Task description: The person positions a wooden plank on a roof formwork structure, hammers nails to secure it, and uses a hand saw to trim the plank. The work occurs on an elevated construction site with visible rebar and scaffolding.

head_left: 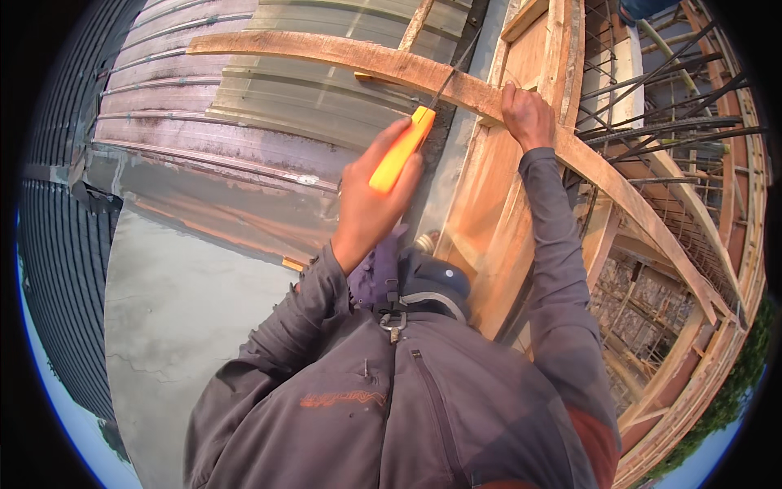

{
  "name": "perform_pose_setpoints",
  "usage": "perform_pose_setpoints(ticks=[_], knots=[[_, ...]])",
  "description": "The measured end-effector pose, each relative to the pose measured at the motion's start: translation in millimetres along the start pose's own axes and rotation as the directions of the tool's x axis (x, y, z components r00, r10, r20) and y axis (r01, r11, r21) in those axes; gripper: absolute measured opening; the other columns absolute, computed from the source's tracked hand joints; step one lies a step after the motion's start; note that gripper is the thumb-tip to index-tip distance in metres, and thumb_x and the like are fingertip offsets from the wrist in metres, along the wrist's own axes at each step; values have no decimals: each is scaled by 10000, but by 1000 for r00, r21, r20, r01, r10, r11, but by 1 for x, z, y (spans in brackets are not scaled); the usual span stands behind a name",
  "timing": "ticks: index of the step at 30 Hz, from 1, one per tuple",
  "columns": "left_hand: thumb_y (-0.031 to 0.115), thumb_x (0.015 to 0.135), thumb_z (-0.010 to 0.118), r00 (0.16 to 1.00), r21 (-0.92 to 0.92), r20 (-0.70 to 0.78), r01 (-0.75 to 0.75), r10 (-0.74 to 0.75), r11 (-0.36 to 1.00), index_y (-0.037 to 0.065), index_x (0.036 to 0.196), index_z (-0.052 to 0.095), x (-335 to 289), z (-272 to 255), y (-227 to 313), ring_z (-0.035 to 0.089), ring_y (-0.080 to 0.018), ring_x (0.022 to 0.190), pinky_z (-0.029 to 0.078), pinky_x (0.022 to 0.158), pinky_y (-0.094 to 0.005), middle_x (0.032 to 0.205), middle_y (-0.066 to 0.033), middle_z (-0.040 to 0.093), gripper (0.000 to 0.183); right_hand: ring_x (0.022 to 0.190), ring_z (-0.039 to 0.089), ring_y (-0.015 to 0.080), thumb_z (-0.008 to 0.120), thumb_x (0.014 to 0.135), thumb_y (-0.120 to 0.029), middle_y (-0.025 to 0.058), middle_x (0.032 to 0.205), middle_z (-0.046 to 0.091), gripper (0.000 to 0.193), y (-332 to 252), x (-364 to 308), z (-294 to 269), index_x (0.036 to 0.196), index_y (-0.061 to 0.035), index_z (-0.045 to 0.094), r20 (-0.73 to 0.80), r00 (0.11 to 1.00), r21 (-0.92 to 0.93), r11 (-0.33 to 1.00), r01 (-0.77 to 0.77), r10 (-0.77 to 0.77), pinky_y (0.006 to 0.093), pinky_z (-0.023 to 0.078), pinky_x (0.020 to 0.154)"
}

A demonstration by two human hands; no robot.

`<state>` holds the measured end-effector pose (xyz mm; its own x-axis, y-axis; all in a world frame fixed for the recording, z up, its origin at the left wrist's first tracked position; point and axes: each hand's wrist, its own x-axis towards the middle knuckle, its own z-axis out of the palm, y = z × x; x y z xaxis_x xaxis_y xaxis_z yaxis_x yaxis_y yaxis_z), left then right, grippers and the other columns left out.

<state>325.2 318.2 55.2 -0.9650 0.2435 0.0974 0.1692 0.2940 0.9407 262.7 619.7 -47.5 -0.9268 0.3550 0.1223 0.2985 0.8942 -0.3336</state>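
Note:
My left hand [366, 204] is closed around the orange-yellow handle of a hand saw [399, 151]. Its thin blade [450, 75] slants up and meets a long wooden plank [342, 55] that runs across the view from upper left to lower right. My right hand [526, 114] grips the same plank just to the right of the blade, fingers curled over its top edge. Both grey-sleeved arms reach up from my grey jacket at the bottom of the view.
Corrugated metal roofing [244, 114] lies to the left with a grey concrete slab [179, 310] below it. Wooden formwork [505, 204] stands under the plank. Steel reinforcing bars [660, 114] fill the right side. Part of another person's leg [639, 8] shows at the top.

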Motion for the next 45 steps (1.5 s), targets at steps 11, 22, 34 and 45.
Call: perform_pose_setpoints(ticks=[11, 22, 34, 45], knots=[[47, 1005, 655, 989, -96, 66, 139, -133, 986, -19, 1474, 611, -89, -50, 34, 680, -214, 1130, 529, 954, -347, 1310, -196, 729, 475, 721, 740, 467, 478, 1085, -414, 291, 757, 718, 637, 8, -1, 0, 712, 14, 767, -120, 993, -68, 998, -7, -1, 546, 597, 741], [130, 1027, 670, 997, 133, 51, -59, 53, 989, -8, 1468, 617, -35, -5, 32, 740, -204, 992, 575, 896, -337, 1185, -180, 785, 465, 697, 732, 443, 502, 1087, -431, 257, 769, 735, 623, 12, -3, -2, 730, 5, 769, -222, 972, -48, 996, 69, -78, 551, 584, 754], [125, 999, 718, 999, 108, 34, -41, 37, 993, 31, 1457, 621, 36, 42, -14, 781, -247, 983, 581, 866, -348, 1153, -211, 785, 477, 695, 709, 304, 572, 1052, -281, 116, 743, 734, 421, -2, -19, 12, 730, -74, 748, -487, 846, -150, 975, 166, -219, 449, 533, 706], [91, 1004, 707, 999, -25, 33, 12, -11, 1000, 22, 1481, 615, 8, 24, -25, 773, -231, 950, 589, 846, -352, 1198, -175, 793, 491, 611, 646, 248, 609, 1019, -245, 58, 645, 665, 396, -5, -27, 12, 662, -100, 701, -599, 761, -173, 968, 180, -249, 397, 475, 627]])
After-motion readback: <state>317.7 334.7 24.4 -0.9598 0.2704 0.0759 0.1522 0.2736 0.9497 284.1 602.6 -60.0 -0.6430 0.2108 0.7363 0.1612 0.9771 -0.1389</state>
